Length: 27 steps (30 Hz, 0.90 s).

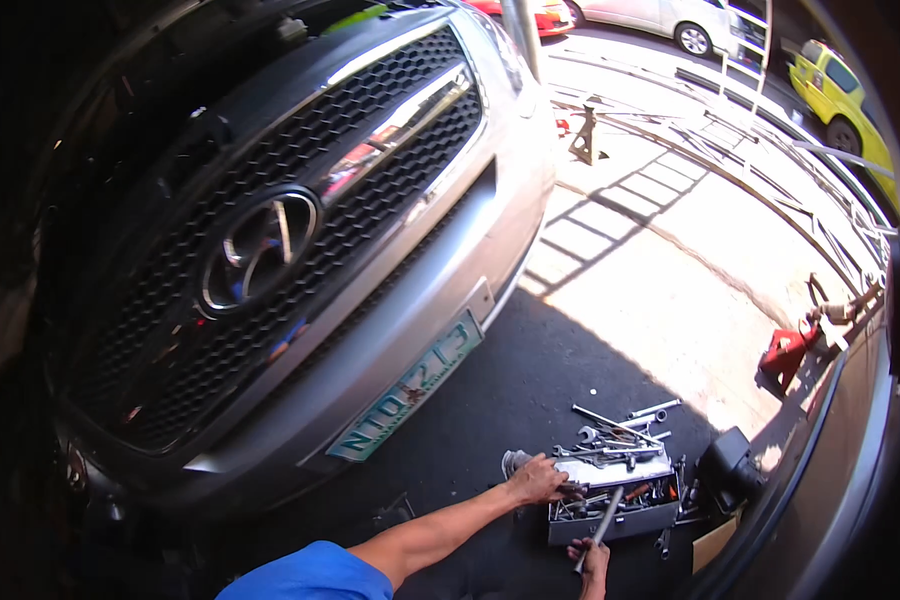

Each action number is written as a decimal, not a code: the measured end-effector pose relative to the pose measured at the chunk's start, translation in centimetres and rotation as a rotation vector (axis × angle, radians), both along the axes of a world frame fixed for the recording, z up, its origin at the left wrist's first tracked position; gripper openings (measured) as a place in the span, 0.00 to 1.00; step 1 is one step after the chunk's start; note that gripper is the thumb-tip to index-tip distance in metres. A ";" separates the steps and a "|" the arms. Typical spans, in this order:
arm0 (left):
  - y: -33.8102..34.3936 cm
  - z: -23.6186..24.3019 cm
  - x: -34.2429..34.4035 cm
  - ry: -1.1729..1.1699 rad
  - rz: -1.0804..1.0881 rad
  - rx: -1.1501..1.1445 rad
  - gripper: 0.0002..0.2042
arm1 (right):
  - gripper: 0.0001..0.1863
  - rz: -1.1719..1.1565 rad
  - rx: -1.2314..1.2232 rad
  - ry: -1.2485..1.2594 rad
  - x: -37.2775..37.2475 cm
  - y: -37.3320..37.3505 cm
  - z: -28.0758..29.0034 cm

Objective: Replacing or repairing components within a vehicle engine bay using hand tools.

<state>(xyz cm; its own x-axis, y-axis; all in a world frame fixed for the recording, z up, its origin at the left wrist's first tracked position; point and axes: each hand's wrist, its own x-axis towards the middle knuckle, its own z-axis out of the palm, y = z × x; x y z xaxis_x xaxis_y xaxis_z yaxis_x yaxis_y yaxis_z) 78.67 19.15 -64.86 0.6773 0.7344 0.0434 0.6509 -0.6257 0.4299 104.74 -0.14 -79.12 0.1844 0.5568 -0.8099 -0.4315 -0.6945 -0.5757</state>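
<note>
My right hand (594,562) is closed around a long grey metal bar (611,515), which tilts up over the front of an open grey metal toolbox (625,526). My left hand (540,481) reaches to the box's left side, its fingers curled at a small dark piece (572,487) too small to name. Sockets, wrenches and other hand tools fill the box. More wrenches (625,440) lie in a heap behind it, and a pale cloth-like bundle (514,463) sits beside my left hand.
A silver car's front, with its grille (370,150) and licence plate (410,385), fills the left. At right are a red jack (788,352), a dark side mirror (727,465) and another vehicle's side. A jack stand (586,135) and metal frames stand farther off, near parked cars.
</note>
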 end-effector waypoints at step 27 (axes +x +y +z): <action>-62.3 35.8 -23.5 -0.228 1.931 -0.617 0.41 | 0.31 1.174 0.342 -0.062 -15.1 5.4 42.5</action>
